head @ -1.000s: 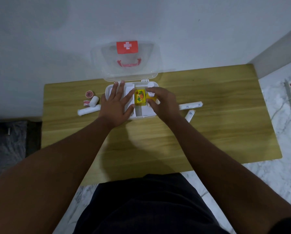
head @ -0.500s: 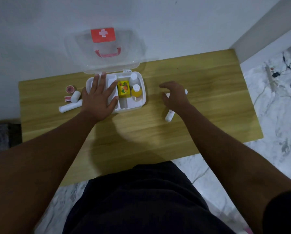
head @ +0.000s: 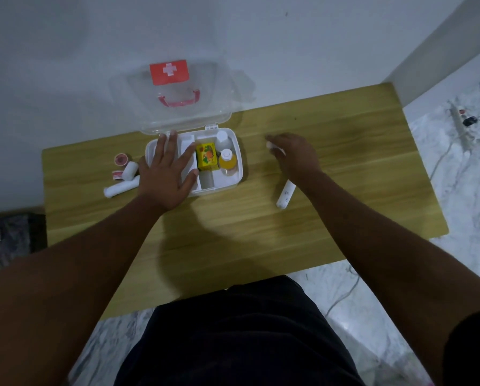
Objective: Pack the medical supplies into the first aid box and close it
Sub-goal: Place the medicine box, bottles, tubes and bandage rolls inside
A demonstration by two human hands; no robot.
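Note:
The white first aid box (head: 237,174) stands open on the wooden table (head: 261,218), its clear lid (head: 177,107) with a red cross label leaning on the wall. Inside lie a yellow packet (head: 206,156), a yellow bottle (head: 227,162) and a white bottle (head: 222,137). My left hand (head: 166,174) rests flat over the box's left compartments, fingers spread. My right hand (head: 296,157) is right of the box, fingers closed around a white bandage roll (head: 275,146) whose end pokes out. Another white roll (head: 285,195) lies just below that hand.
Left of the box lie two white bandage rolls (head: 122,188) (head: 129,169) and two pink tape rolls (head: 121,159) (head: 117,174). A power strip with cables (head: 460,121) sits on the marble floor at the right. The wall stands right behind the table.
My right hand left the box, where it had set the yellow bottle, moved right and closed on a white bandage roll. The left hand has stayed on the box.

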